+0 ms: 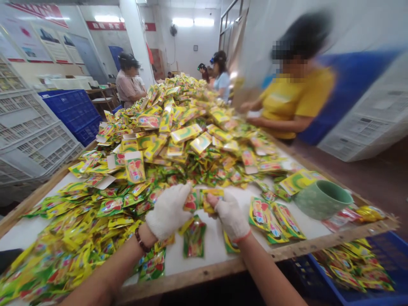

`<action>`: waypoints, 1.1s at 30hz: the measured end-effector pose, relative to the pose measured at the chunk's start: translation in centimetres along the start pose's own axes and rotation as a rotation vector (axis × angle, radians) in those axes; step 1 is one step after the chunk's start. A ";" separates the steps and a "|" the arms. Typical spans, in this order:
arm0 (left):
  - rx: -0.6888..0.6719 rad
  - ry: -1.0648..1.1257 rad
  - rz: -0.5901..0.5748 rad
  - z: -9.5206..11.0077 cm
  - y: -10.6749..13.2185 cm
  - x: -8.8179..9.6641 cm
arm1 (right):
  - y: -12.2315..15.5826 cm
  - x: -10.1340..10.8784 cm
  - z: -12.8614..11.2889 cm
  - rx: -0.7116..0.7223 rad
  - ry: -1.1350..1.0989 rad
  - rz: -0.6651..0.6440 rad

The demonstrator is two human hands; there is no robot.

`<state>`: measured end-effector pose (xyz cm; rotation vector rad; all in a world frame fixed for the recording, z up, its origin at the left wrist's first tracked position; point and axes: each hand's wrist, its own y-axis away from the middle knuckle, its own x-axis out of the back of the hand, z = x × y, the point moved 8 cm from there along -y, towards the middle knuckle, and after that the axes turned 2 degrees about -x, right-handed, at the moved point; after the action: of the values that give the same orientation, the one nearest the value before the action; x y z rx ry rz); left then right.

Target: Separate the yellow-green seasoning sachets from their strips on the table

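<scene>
Both of my hands wear white gloves and meet above the near part of the table. My left hand [170, 212] pinches a small green and red packet [191, 200]. In my right hand [231, 216], thumb on top, is a small yellow carton [211, 196], close to that packet. Below, a green and red packet [194, 239] lies on the white tabletop [174, 255]. Several filled-looking packets [264, 216] rest right of my right hand. Left of my left hand spreads a heap of shiny yellow and green packets [73, 242].
A tall pile of yellow cartons [186, 134] covers the table's middle. A green round container [321, 199] stands at right. A wooden rim [287, 250] edges the table. Below right is a blue crate [376, 293] with packets. A co-worker in yellow [293, 97] stands across.
</scene>
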<state>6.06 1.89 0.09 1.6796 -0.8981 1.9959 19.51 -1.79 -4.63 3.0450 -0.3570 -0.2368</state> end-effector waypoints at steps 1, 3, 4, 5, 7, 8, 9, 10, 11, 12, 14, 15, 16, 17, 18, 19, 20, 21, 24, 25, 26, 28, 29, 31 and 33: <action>0.015 0.002 -0.001 -0.1 -0.2 -0.4 | 0.0 0.4 -0.1 0.015 0.028 0.035; -0.004 -0.023 -0.008 0.1 -0.5 -0.9 | -0.1 0.8 -0.4 0.068 0.113 0.066; -0.028 -0.043 -0.016 0.3 -0.5 -1.1 | -0.1 0.8 -0.7 0.099 0.175 0.061; -0.055 -0.060 -0.024 0.6 -0.4 -1.2 | -0.1 0.8 -1.0 0.134 0.258 0.052; -0.097 -0.068 -0.029 1.0 -0.2 -1.4 | 0.0 0.6 -2.0 0.228 0.464 0.058; -0.113 -0.057 -0.030 1.2 0.0 -1.4 | 0.1 0.6 -2.5 0.284 0.566 0.074; -0.125 -0.039 -0.035 1.4 0.1 -1.6 | 0.3 0.4 -3.0 0.336 0.650 0.091; -0.136 -0.016 -0.044 1.5 0.2 -1.7 | 0.4 0.3 -3.4 0.378 0.707 0.096; -0.146 0.009 -0.058 1.6 0.3 -1.9 | 0.4 0.0 -3.5 0.402 0.734 0.086; -0.151 0.033 -0.079 1.6 0.3 -2.1 | 0.5 -0.2 -3.5 0.414 0.742 0.067; -0.142 0.083 -0.126 1.6 0.5 -2.7 | 0.5 -0.7 -3.2 0.426 0.737 0.026; -0.122 0.111 -0.146 1.5 0.6 -3.0 | 0.5 -1.0 -3.1 0.434 0.731 0.016; -0.091 0.137 -0.153 1.3 0.7 -3.2 | 0.6 -1.1 -2.9 0.443 0.720 0.014; -0.053 0.158 -0.147 1.2 0.8 -3.3 | 0.6 -1.3 -2.8 0.448 0.699 0.011; -0.017 0.170 -0.124 1.1 0.8 -3.2 | 0.6 -1.4 -2.6 0.449 0.667 -0.001; 0.011 0.171 -0.088 1.1 0.9 -3.1 | 0.7 -1.5 -2.4 0.445 0.626 -0.018; 0.029 0.158 -0.045 1.2 1.0 -2.8 | 0.7 -1.6 -2.2 0.442 0.580 -0.034; 0.037 0.136 -0.002 1.5 1.1 -2.4 | 0.7 -1.5 -2.1 0.438 0.536 -0.044; 0.033 0.054 0.111 2.1 1.1 -1.2 | 0.7 -0.2 -2.2 0.432 0.427 0.021; 0.033 0.031 0.142 2.1 1.0 -0.8 | 0.7 0.4 -2.3 0.442 0.400 0.065; 0.030 0.015 0.171 2.0 1.0 -0.5 | 0.7 0.8 -2.5 0.461 0.387 0.107; 0.016 -0.011 0.210 1.7 1.1 -0.1 | 0.9 1.3 -3.0 0.500 0.410 0.158; 0.002 -0.025 0.215 1.5 1.2 -0.1 | 1.0 1.1 -3.1 0.509 0.432 0.152; -0.031 -0.051 0.212 1.4 1.3 -0.2 | 0.9 0.2 -3.1 0.483 0.456 0.063; -0.067 -0.057 0.219 1.6 1.5 -0.3 | 0.9 -1.1 -2.9 0.451 0.433 -0.096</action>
<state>6.33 -0.27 -0.39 1.6702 -1.2014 2.0380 18.71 -2.28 -1.56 3.4199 -0.2588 0.5706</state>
